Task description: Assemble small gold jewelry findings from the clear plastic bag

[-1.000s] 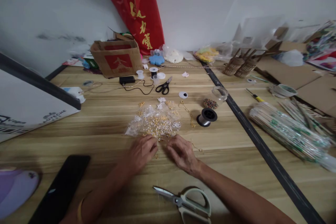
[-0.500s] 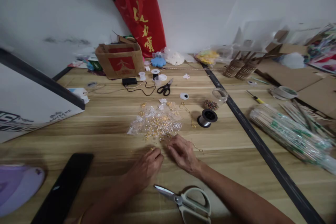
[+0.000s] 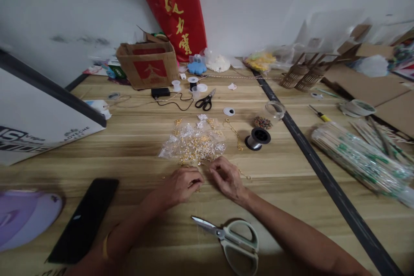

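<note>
My left hand (image 3: 185, 184) is closed on the wooden table, its thumb and fingers curled together at the near edge of a spread of small gold and silver jewelry findings (image 3: 201, 144). A few tiny gold pieces (image 3: 198, 190) show just below its fingertips. Opposite it, my right hand (image 3: 229, 181) is closed too, fingertips bent down by the pile. What either hand pinches is too small or hidden to make out. A thin gold chain (image 3: 245, 174) comes out from behind my right hand. Clear plastic bags (image 3: 170, 146) lie among the findings.
Cream-handled scissors (image 3: 223, 235) lie in front of me, and a black phone-like slab (image 3: 84, 220) at left. Beyond the pile are black scissors (image 3: 205, 100), a wire spool (image 3: 258, 139), a bead jar (image 3: 263, 121) and another gold chain (image 3: 233, 131). Bagged sticks (image 3: 359, 159) lie right.
My left hand has moved forward, closer to the pile, uncovering tiny gold pieces below its fingertips. My right hand stays nearly in place. The view has tipped slightly downward.
</note>
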Tool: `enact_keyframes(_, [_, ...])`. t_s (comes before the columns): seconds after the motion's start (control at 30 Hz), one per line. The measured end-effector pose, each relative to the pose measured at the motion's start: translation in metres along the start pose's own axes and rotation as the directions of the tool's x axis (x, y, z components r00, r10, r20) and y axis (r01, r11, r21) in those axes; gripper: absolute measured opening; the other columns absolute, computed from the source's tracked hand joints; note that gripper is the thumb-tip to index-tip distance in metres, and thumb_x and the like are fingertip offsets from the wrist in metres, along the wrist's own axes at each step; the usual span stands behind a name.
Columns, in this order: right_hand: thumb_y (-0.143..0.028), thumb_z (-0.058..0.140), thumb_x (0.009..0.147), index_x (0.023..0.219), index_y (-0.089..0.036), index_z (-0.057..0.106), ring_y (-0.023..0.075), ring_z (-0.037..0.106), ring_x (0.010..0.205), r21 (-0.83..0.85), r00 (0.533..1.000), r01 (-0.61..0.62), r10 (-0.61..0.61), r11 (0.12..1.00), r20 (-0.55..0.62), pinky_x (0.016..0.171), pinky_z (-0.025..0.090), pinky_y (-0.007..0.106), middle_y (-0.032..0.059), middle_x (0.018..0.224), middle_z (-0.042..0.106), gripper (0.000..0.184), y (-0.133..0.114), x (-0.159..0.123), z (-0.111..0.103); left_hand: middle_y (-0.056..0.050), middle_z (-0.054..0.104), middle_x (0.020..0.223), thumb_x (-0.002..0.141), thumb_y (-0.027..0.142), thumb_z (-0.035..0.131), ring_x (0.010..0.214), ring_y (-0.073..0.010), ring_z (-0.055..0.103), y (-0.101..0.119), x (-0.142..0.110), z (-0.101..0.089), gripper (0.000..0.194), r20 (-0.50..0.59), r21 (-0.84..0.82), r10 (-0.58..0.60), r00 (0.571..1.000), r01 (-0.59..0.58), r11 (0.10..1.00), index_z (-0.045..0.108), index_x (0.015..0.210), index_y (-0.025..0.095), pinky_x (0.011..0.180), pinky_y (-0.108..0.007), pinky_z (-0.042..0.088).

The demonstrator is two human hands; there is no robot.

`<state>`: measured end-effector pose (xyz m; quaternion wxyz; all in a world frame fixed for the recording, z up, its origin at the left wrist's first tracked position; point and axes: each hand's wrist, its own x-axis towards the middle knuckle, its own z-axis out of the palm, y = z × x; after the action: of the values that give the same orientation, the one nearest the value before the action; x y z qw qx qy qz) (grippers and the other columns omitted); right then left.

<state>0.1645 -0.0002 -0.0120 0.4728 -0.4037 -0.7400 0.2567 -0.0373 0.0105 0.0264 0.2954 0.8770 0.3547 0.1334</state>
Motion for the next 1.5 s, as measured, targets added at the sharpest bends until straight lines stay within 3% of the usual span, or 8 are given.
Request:
enact_keyframes(0.27, [-0.021, 0.05, 0.091, 0.081, -0.02, 0.054, 0.0146, 0.053, 0.067, -0.004, 1.0, -0.014, 0.014, 1.0, 0.002, 0.06, 0.043, 0.026, 0.0018, 0.073, 0.056, 0.011, 0.0, 0.0, 0.0, -0.002, 0.064, 0.081, 0.089, 0.018, 0.054, 0.081, -0.0152, 0.058, 0.005, -0.004, 0.002, 0.017, 0.131, -0.034, 0.095, 0.987, -0.091, 0.995, 0.068, 0.081, 0.019, 0.076, -0.026, 0.044])
enact_keyframes(0.47, [-0.022, 0.051, 0.091, 0.081, -0.02, 0.055, 0.0146, 0.054, 0.068, 0.005, 1.0, -0.024, 0.024, 1.0, 0.002, 0.061, 0.044, 0.027, 0.0019, 0.074, 0.056, 0.01, 0.0, 0.0, 0.0, -0.005, 0.059, 0.087, 0.092, 0.017, 0.047, 0.087, -0.0174, 0.054, 0.019, -0.013, 0.003, 0.022, 0.121, 0.155, 0.186, 0.975, -0.204, 0.967, 0.068, 0.088, 0.019, 0.084, -0.03, 0.045])
enact_keyframes(0.6, [-0.023, 0.051, 0.091, 0.082, -0.02, 0.055, 0.0147, 0.054, 0.069, 0.008, 1.0, -0.02, 0.02, 1.0, 0.009, 0.061, 0.044, 0.027, 0.0023, 0.075, 0.057, 0.01, 0.001, -0.002, 0.001, -0.012, 0.056, 0.116, 0.087, 0.013, 0.05, 0.119, -0.0278, 0.044, 0.015, -0.033, 0.013, 0.033, 0.075, 0.393, 0.275, 0.958, -0.282, 0.875, 0.062, 0.117, 0.02, 0.099, -0.043, 0.04])
enact_keyframes(0.73, [-0.023, 0.051, 0.091, 0.082, -0.02, 0.055, 0.0148, 0.054, 0.068, -0.006, 1.0, -0.011, 0.011, 1.0, 0.012, 0.061, 0.044, 0.027, 0.0025, 0.074, 0.057, 0.011, 0.002, -0.002, 0.001, -0.014, 0.042, 0.142, 0.089, 0.026, 0.055, 0.136, -0.034, 0.03, 0.003, -0.054, 0.031, 0.047, 0.093, 0.547, 0.347, 0.933, -0.339, 0.765, 0.047, 0.135, 0.025, 0.107, -0.052, 0.033])
enact_keyframes(0.9, [-0.022, 0.051, 0.091, 0.082, -0.02, 0.055, 0.0155, 0.055, 0.069, 0.007, 1.0, 0.005, -0.005, 1.0, 0.01, 0.062, 0.045, 0.027, 0.0027, 0.075, 0.058, 0.01, 0.003, -0.003, 0.002, -0.012, 0.04, 0.146, 0.086, 0.014, 0.057, 0.139, -0.0338, 0.027, -0.001, -0.072, 0.04, 0.048, 0.001, 0.607, 0.277, 0.961, -0.22, 0.763, 0.05, 0.132, 0.028, 0.108, -0.053, 0.033])
enact_keyframes(1.1, [-0.023, 0.05, 0.091, 0.082, -0.02, 0.055, 0.0157, 0.055, 0.069, -0.017, 1.0, 0.012, -0.012, 1.0, 0.024, 0.062, 0.045, 0.027, 0.0031, 0.074, 0.059, 0.01, 0.003, -0.004, 0.001, -0.011, 0.029, 0.152, 0.081, -0.001, 0.05, 0.141, -0.0329, 0.024, 0.001, -0.104, 0.028, 0.066, -0.007, 0.571, 0.215, 0.976, -0.173, 0.803, 0.043, 0.139, 0.03, 0.106, -0.049, 0.04])
enact_keyframes(1.37, [-0.021, 0.05, 0.091, 0.081, -0.02, 0.054, 0.0145, 0.053, 0.066, -0.034, 0.999, 0.01, -0.008, 0.999, 0.036, 0.061, 0.043, 0.026, 0.002, 0.072, 0.056, 0.011, 0.0, -0.003, -0.001, -0.011, 0.027, 0.153, 0.086, 0.002, 0.045, 0.14, -0.0338, 0.025, 0.001, -0.138, 0.027, 0.061, -0.067, 0.59, 0.127, 0.99, -0.064, 0.805, 0.045, 0.138, 0.033, 0.102, -0.049, 0.043])
enact_keyframes(1.5, [-0.024, 0.051, 0.091, 0.081, -0.02, 0.055, 0.0156, 0.055, 0.068, -0.034, 0.999, -0.011, 0.013, 0.999, 0.044, 0.061, 0.044, 0.027, 0.0031, 0.074, 0.058, 0.011, -0.001, -0.003, -0.001, -0.008, 0.025, 0.155, 0.082, -0.004, 0.043, 0.14, -0.0315, 0.026, 0.0, -0.146, 0.029, 0.067, -0.107, 0.563, 0.1, 0.989, -0.022, 0.826, 0.046, 0.137, 0.035, 0.103, -0.048, 0.043])
